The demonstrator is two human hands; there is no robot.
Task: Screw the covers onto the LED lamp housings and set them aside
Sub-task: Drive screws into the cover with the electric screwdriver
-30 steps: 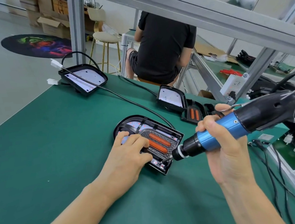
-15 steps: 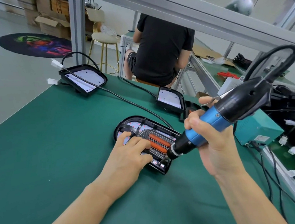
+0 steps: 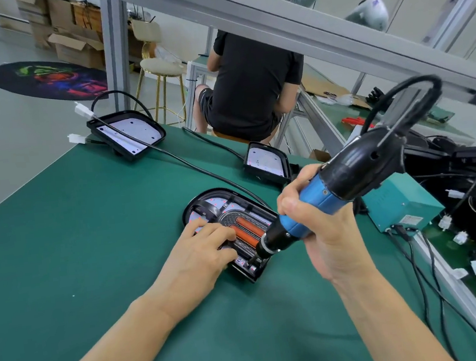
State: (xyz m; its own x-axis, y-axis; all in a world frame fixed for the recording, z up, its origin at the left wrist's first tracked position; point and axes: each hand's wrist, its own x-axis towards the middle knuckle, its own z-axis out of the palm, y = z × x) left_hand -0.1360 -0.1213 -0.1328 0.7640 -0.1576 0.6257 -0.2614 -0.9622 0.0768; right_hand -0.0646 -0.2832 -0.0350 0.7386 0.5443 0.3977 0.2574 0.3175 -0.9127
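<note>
Pressing flat-fingered on the lamp housing (image 3: 230,228), left hand (image 3: 197,253); right hand (image 3: 322,230) grips screwdriver (image 3: 336,193) beside it.

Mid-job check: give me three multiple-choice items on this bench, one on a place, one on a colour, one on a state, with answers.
1. Where is the tip of the blue and black electric screwdriver?
A. At the near end of the black lamp housing with orange strips
B. On the teal box
C. On the floor

2. What colour is the bench mat?
A. Grey
B. Green
C. Red

3. What is the left hand doing?
A. Hanging idle
B. Lifting a cable
C. Pressing on the housing

Answers: 1 A, the bit meets the housing's near end. 2 B, the mat is green. 3 C, its fingers lie on the cover while the right hand grips the tool.
</note>
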